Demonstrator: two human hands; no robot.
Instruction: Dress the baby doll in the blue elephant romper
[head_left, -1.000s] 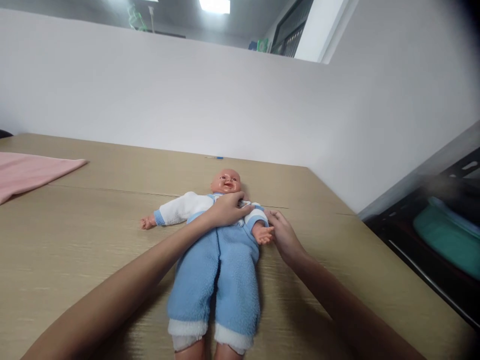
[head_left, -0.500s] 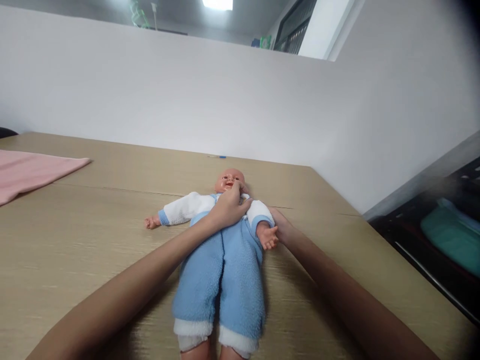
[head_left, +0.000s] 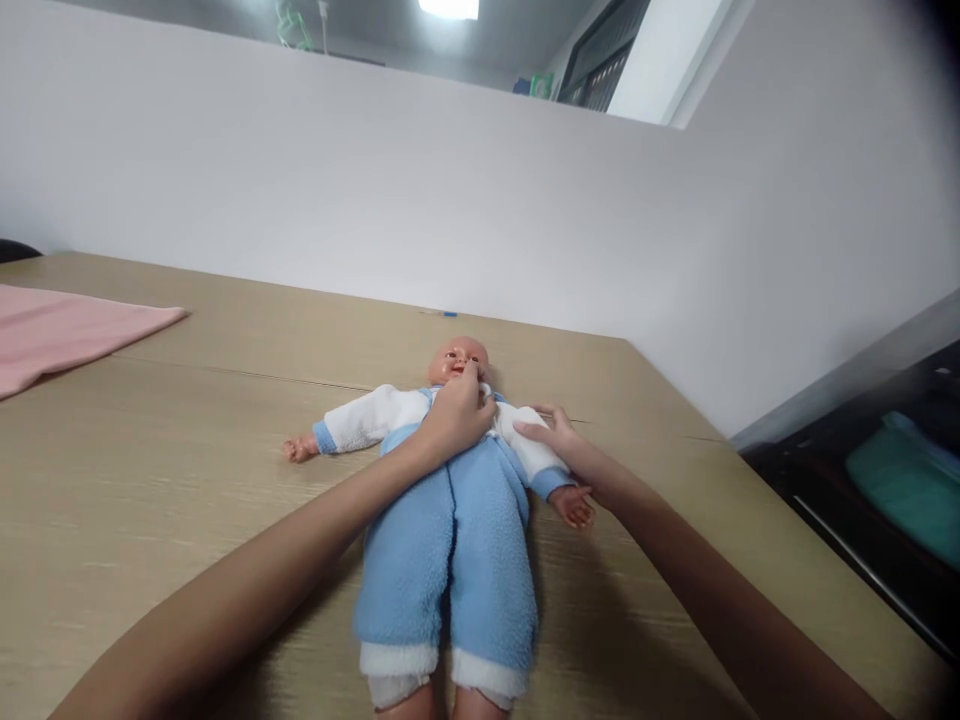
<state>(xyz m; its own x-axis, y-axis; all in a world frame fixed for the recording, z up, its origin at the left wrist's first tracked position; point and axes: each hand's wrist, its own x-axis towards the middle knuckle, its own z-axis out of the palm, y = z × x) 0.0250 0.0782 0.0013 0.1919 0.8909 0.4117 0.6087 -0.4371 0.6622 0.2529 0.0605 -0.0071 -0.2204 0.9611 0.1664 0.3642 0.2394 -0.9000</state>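
Observation:
A baby doll [head_left: 480, 540] lies on its back on the table, head toward the wall, in a blue fleece outfit with white sleeves and cuffs. My left hand [head_left: 459, 412] lies across its upper chest and neck, closed on the collar area just under the chin; some fingers are hidden. On the right side of the picture, my right hand [head_left: 566, 445] holds the white sleeve [head_left: 529, 440], thumb on top and other fingers partly behind. The doll's arm on that side angles down with its palm showing. Its other arm [head_left: 360, 420] stretches out to the left on the tabletop.
A pink cloth [head_left: 67, 335] is spread at the table's left. A small blue-tipped item [head_left: 450, 314] rests near the back edge of the wooden table [head_left: 225, 320]. A white wall [head_left: 375, 190] stands behind. At right, a black object holds something green [head_left: 904, 490].
My right hand has come from beneath the doll's arm to around its sleeve, and that arm has swung outward to the right. My left hand stays at the collar.

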